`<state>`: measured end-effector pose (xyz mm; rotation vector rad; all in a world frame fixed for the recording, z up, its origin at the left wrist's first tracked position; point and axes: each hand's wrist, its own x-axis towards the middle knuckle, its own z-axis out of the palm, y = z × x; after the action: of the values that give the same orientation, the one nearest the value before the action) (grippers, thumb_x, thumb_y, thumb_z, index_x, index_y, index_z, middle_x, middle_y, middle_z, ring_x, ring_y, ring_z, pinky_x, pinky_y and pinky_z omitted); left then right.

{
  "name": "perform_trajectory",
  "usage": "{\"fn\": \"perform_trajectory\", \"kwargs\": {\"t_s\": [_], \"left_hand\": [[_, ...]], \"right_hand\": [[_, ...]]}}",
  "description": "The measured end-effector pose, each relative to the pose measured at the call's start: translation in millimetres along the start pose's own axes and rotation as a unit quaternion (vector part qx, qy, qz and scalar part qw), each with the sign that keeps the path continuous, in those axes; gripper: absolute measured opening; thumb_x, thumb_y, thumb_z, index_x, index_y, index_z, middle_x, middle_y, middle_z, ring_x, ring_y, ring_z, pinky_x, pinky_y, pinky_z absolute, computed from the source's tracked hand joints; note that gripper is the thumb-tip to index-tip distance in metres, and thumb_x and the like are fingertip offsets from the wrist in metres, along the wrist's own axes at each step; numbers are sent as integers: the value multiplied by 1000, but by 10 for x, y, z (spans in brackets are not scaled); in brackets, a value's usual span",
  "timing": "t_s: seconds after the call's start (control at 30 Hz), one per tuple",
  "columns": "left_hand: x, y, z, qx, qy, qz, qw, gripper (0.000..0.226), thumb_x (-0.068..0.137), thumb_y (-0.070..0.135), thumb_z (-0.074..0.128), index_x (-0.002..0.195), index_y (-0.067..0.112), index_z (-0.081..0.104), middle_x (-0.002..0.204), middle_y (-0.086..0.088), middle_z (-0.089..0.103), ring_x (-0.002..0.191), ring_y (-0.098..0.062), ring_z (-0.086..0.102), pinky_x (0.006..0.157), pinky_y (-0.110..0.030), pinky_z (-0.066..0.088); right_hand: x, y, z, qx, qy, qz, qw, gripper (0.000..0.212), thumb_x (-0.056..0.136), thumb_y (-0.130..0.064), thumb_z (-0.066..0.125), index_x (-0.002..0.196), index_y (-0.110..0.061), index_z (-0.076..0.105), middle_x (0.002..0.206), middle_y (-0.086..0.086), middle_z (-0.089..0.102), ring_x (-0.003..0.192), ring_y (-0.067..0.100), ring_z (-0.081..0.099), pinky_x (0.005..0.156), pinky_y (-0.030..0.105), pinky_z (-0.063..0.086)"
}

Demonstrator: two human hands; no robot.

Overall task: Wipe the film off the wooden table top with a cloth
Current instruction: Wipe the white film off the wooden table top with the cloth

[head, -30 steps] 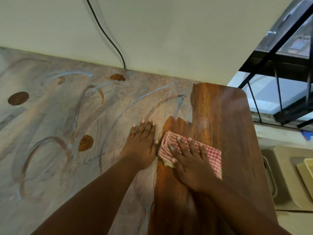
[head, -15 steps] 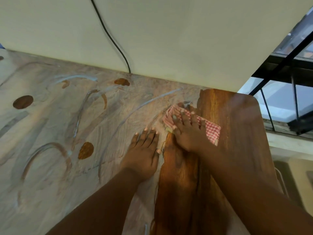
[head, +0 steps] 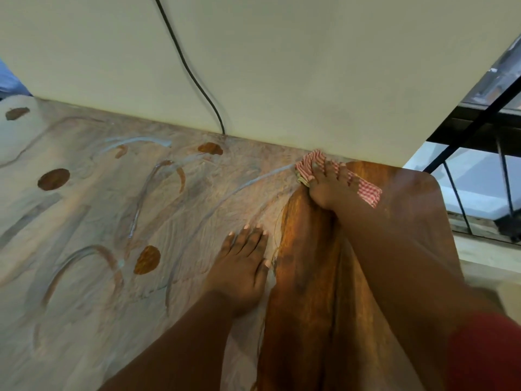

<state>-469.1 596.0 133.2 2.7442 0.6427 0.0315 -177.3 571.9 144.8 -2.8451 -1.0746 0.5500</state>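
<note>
The wooden table top [head: 406, 210] is bare brown wood on its right part. A pale grey film [head: 84, 221] with smears and round bare spots covers the left part. My right hand [head: 328, 187] presses a red-and-white checked cloth [head: 368, 193] flat on the table at the far edge, right against the wall, where film meets clean wood. My left hand [head: 242, 266] rests flat on the film with its fingers straight, beside the clean strip.
A cream wall [head: 282, 66] runs along the table's far edge, with a black cable [head: 194, 77] hanging down to it. Black window bars [head: 465, 131] stand beyond the table's right corner. A blue object [head: 11, 80] shows at the far left.
My right hand has pushed the cloth away from me, from beside my left hand up to the wall edge, leaving more clean wood behind it. My left hand has stayed put.
</note>
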Motion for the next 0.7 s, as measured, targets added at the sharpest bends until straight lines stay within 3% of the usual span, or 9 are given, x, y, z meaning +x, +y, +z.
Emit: {"fn": "perform_trajectory", "kwargs": {"t_s": [0.1, 0.23, 0.37, 0.5, 0.6, 0.7], "left_hand": [[-11, -24, -16, -2, 1, -1, 1000, 54, 102, 42, 16, 147, 29, -10, 155, 12, -15, 141, -4, -26, 115, -29, -20], [-29, 3, -5, 7, 0, -7, 1000, 55, 100, 45, 13, 148, 27, -8, 157, 10, -11, 142, -5, -24, 116, -30, -18], [-12, 25, 9, -6, 0, -7, 1000, 58, 98, 50, 10, 150, 28, -5, 157, 11, -10, 141, -3, -25, 116, -30, -17], [-32, 6, 17, 0, -1, -10, 1000, 58, 100, 49, 12, 151, 29, -6, 158, 11, -13, 139, 1, -28, 114, -27, -20], [-29, 0, 0, 1, -4, -10, 1000, 60, 97, 52, 10, 151, 30, -5, 157, 12, -12, 139, 1, -27, 112, -24, -23], [-2, 13, -12, 13, 1, -11, 1000, 61, 96, 54, 7, 151, 31, -6, 157, 12, -15, 139, 0, -28, 111, -23, -24]], "right_hand": [[-12, -41, 38, -3, -3, -36, 999, 56, 97, -51, 15, 150, -39, 2, 160, -2, -10, 144, 32, -13, 109, 57, -12], [-106, 432, -55, -57, -7, -129, 990, 49, 101, -49, 15, 149, -44, 6, 160, -6, -7, 145, 24, -11, 112, 51, -6], [38, 605, -162, -29, 14, -83, 996, 46, 102, -46, 20, 148, -45, 14, 160, -9, 0, 146, 22, -5, 113, 50, -5], [208, 195, -124, 4, 66, -26, 997, 50, 98, -43, 27, 147, -42, 23, 160, -5, 11, 145, 29, 7, 113, 54, 0], [261, -25, -150, -12, 107, -34, 994, 51, 93, -38, 37, 144, -37, 35, 155, 1, 28, 141, 32, 22, 112, 53, 13], [261, 83, -193, 42, 130, -66, 988, 49, 89, -27, 47, 137, -39, 47, 146, 3, 45, 134, 31, 32, 109, 46, 22]]}}
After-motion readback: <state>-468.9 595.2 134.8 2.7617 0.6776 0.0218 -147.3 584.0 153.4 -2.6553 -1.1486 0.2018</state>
